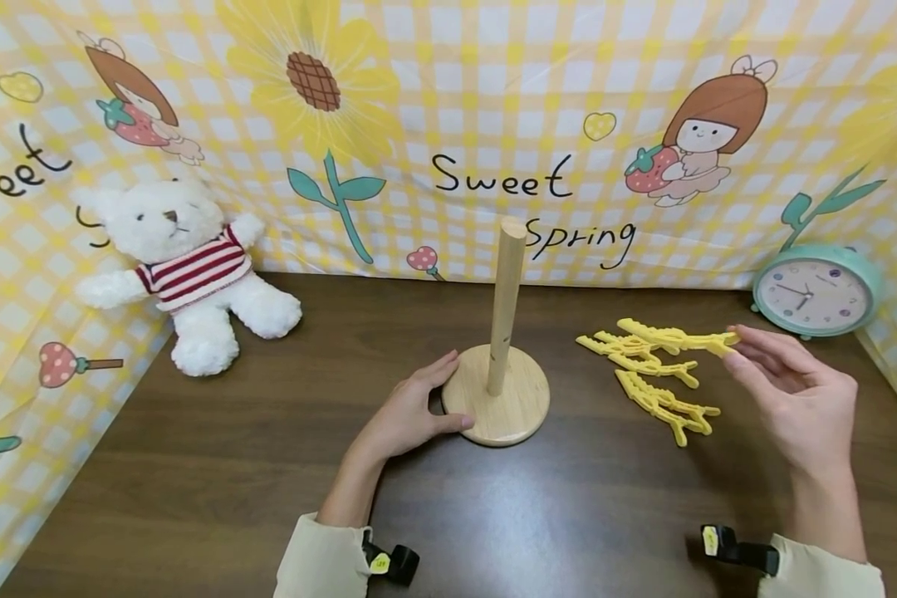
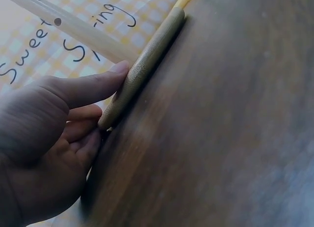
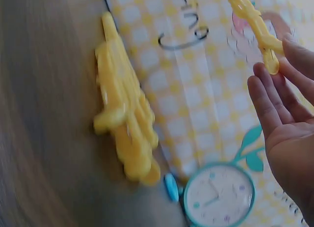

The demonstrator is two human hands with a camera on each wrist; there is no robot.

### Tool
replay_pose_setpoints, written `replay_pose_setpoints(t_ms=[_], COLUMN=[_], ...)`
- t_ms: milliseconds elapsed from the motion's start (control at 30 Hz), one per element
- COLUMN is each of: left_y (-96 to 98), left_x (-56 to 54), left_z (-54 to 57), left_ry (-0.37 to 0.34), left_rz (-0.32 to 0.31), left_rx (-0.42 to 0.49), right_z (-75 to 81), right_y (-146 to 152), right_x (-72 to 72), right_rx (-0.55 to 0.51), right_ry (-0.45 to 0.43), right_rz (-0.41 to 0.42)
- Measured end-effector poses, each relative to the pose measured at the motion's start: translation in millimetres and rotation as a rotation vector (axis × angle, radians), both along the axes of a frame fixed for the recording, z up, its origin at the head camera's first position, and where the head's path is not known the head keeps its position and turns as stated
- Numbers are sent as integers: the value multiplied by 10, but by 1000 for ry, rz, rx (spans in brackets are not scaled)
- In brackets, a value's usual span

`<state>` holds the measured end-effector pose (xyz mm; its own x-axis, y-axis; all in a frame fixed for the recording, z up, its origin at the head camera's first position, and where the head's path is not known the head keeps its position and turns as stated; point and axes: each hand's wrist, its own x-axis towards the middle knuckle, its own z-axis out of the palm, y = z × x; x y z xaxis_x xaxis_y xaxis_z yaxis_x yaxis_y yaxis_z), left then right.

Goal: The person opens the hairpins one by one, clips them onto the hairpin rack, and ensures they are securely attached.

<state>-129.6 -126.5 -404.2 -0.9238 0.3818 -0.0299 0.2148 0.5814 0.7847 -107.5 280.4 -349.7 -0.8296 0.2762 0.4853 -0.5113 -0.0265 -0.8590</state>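
A round-based wooden paper towel holder (image 1: 502,311) stands upright on the table. My left hand (image 1: 411,411) grips the left edge of its base (image 1: 519,411), with the thumb on top and the fingers round the rim, as the left wrist view also shows. Between thumb and fingers, my right hand (image 1: 807,399) pinches one yellow plastic clothespin (image 1: 673,336) by its handle end. It is raised, as the right wrist view shows, toothed end pointing left. More yellow clothespins (image 1: 661,403) lie in a loose group on the table, left of my right hand; they look blurred in the right wrist view.
A white teddy bear (image 1: 194,274) in a striped shirt sits at the back left. At the back right is a mint green alarm clock (image 1: 815,291). A checked cloth (image 1: 463,108) hangs behind the dark wooden table (image 1: 194,490) and along its sides.
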Motion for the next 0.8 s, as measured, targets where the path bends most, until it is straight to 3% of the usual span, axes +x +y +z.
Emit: replay_pose_setpoints(t_ms=[300, 567, 800], left_y=[2, -22, -16], left_x=[2, 32, 35], left_z=[-49, -26, -34], left_ry=[5, 20, 25], left_rz=[-63, -46, -34], left_rx=[21, 5, 2], right_z=[123, 223, 246], right_y=[-367, -742, -933], right_x=[-6, -10, -62], right_rx=[-63, -17, 11], right_ry=[241, 267, 271], right_rz=[169, 201, 146])
